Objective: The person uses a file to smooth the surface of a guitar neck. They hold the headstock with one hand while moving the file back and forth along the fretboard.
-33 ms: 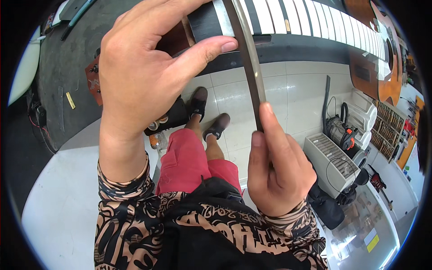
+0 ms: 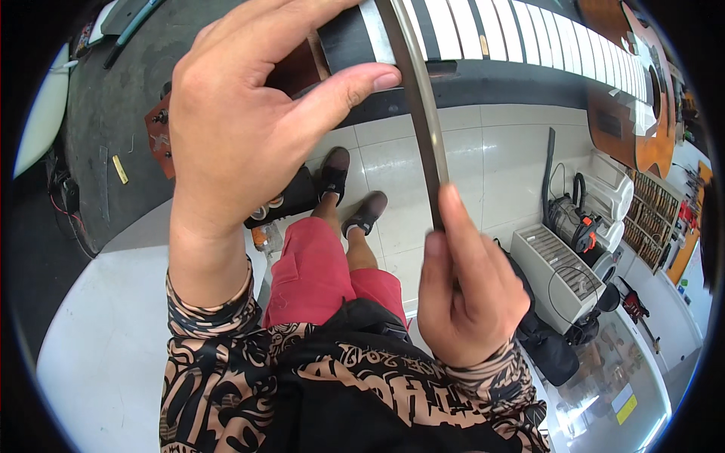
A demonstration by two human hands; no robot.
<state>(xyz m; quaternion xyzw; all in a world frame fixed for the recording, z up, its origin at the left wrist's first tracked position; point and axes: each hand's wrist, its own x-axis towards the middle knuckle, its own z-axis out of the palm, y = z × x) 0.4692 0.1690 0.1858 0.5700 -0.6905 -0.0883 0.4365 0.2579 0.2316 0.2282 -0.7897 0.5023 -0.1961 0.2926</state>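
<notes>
1. The guitar fretboard (image 2: 536, 34), striped with white strips and dark gaps, runs along the far side of the view and serves as the landmark here.
2. A long, narrow metal bar (image 2: 427, 121) crosses the fretboard toward its headstock end and juts out from the near edge toward the person, over the tiled floor (image 2: 468, 147). Its far tip is cut off by the view; whether its underside touches the fretboard, I cannot tell.
3. The right hand (image 2: 472, 294), on the person's side of the fretboard, pinches the bar's near end between thumb and fingers, the other fingers curled in.
4. The left hand (image 2: 234, 128), at the fretboard's headstock end, is spread wide between thumb and index finger. Its thumb tip meets the bar's left side; the other fingertips lie out of view, so I cannot tell how firmly it grips.
5. Left of the fretboard, partly hidden by the left hand, is the reddish-brown headstock (image 2: 160, 140); farther left lies a small yellow strip (image 2: 120, 170).
6. At the fretboard's right end is the orange-brown guitar body (image 2: 630, 147). On its near side, to the right, stands a vacuum cleaner (image 2: 568, 219).
</notes>
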